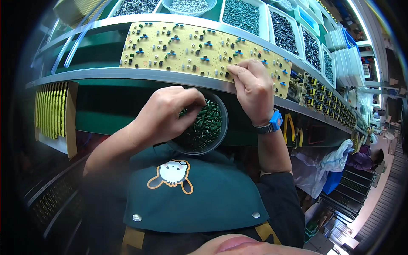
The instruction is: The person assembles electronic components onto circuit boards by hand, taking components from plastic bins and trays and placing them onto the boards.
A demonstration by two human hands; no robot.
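Note:
My left hand [168, 109] is over a clear round bowl [224, 121] full of small green cylindrical parts with wire leads, probably capacitors [208, 125]. Its fingers are curled together at the bowl's left side; anything between them is hidden. My right hand [255, 90] is over the tan circuit boards [146, 49], thumb and forefinger pinched close to the board surface. Whatever those fingertips hold is too small to make out. Black, blue, green and silver components stand in repeated groups across the boards. A blue wrist strap [276, 120] circles my right wrist.
Metal rails [161, 76] border the boards. Behind stand white bins [263, 25] of small parts. More populated boards [329, 102] lie at right, above yellow-handled pliers [292, 127]. A cardboard box [72, 121] of upright yellow strips is at left.

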